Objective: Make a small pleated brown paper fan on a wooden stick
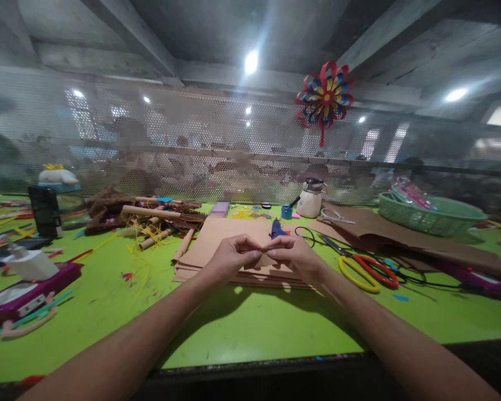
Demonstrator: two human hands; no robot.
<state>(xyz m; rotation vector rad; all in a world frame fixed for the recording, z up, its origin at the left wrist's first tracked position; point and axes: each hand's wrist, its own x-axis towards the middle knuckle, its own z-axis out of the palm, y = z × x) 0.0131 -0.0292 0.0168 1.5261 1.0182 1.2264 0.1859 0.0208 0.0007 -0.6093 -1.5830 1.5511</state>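
Note:
Over a stack of brown paper sheets (217, 231), my left hand (235, 257) and my right hand (295, 256) meet fingertip to fingertip. Both are closed in a pinch, thumbs against forefingers. Whatever lies between them is too small to make out and blends with the paper behind. Just behind my right hand, a blue glue gun (277, 228) rests at the stack. To the right of that hand lie scissors (359, 273) with one yellow and one red handle loop.
Rolled brown paper and yellow shreds (152, 228) lie left of the stack. A purple power strip with a white charger (33, 266) and a dark phone (45, 211) are farther left. At right are a green basket (430, 218), brown paper and a cable. A white jug (310, 201) stands behind.

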